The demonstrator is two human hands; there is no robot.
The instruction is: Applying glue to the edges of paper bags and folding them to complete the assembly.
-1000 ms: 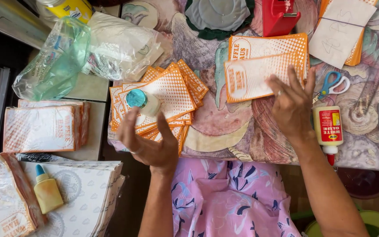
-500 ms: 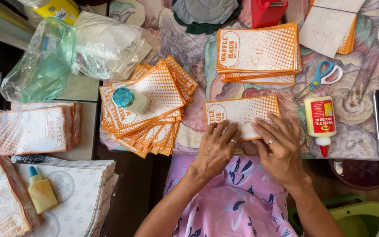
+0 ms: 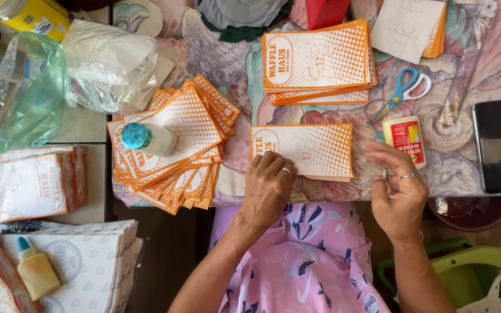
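Observation:
A single orange-and-white dotted paper bag (image 3: 308,149) lies flat on the patterned tablecloth in front of me. My left hand (image 3: 268,188) presses down on its near left edge, fingers curled on the paper. My right hand (image 3: 398,188) hovers just right of the bag, fingers loosely apart, holding nothing, close to a red-labelled glue bottle (image 3: 406,139). A neat stack of the same bags (image 3: 317,64) lies beyond it. A fanned pile of bags (image 3: 172,145) lies to the left, with a blue-capped bottle (image 3: 146,138) resting on top.
Blue-handled scissors (image 3: 407,87) and a dark phone (image 3: 498,145) lie at the right. Clear plastic bags (image 3: 59,75) and a yellow can (image 3: 27,14) sit at the far left. Wrapped bag bundles (image 3: 24,185), white paper sheets (image 3: 88,266) and a yellow glue bottle (image 3: 35,271) are lower left. A green basin (image 3: 476,278) stands lower right.
A bag was taken from the far stack and laid in front of me. Both hands pressed on it; now my right hand has lifted off to the right, toward the glue bottle.

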